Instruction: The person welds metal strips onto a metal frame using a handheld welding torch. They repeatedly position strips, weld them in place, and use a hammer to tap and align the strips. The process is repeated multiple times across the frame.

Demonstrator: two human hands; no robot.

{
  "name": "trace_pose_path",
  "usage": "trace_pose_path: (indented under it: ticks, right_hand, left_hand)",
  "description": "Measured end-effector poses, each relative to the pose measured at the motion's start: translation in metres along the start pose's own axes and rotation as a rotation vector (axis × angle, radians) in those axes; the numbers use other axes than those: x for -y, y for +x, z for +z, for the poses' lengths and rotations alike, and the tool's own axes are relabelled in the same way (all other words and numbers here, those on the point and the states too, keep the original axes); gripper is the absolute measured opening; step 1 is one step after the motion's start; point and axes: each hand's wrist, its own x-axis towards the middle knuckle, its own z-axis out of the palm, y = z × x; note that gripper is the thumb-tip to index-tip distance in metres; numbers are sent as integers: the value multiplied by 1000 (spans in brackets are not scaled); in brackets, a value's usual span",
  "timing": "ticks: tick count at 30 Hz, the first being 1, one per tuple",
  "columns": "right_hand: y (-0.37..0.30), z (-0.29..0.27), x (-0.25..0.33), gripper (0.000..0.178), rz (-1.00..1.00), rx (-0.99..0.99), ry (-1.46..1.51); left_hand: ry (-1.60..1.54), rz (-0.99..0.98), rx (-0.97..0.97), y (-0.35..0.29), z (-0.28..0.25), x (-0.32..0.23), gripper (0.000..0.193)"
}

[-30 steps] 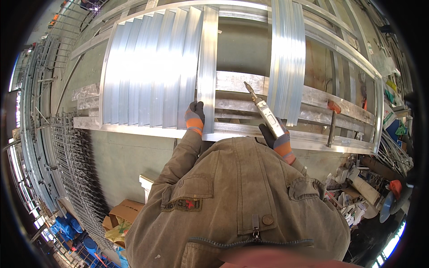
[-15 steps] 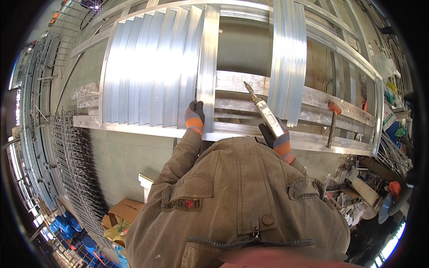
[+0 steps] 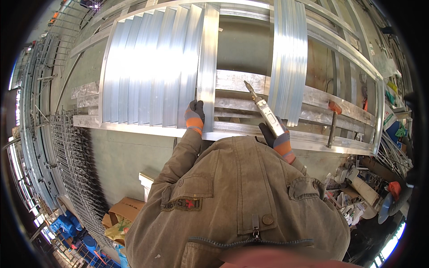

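Silver tool [image 3: 268, 116] held in right hand [image 3: 281, 144]; left hand [image 3: 195, 118] at metal slats [image 3: 154, 85], grip unclear.

1. Glares burnt-out white across the louvre slats [image 3: 134, 62], softening to blue-grey toward their lower ends.
2. Glints in narrower streaks off the stacked slats [image 3: 289, 58] and the frame's lower rail [image 3: 313, 143].
3. Flares violet-white at a tiny bright spot [image 3: 95, 6], upper left.
4. Shines harshly through a gap [image 3: 392, 246], lower right, beside deep shadow.
5. Bends straight edges, darkening to black at the rim.
6. Blurs reddish cloth [image 3: 281, 258] near the lens; renders the jacket [image 3: 250, 192] crisply.
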Motion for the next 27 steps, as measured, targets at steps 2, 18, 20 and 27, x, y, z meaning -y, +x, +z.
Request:
trace_pose_path:
  ticks: [2,18,20,27]
  right_hand:
    - [0,0,1,39,13,3,6]
    - [-3,21,-10,39,26,-4,86]
    - [-2,22,-7,37,42,29,78]
    - [6,26,-4,36,1,47,33]
  left_hand:
    - [-29,-6,-2,-1,-1,-4,45]
    - [482,-32,715,58,-79,-35,69]
    - [434,-39,712,59,-81,-36,64]
    - [347,-81,680,53,-81,-39,57]
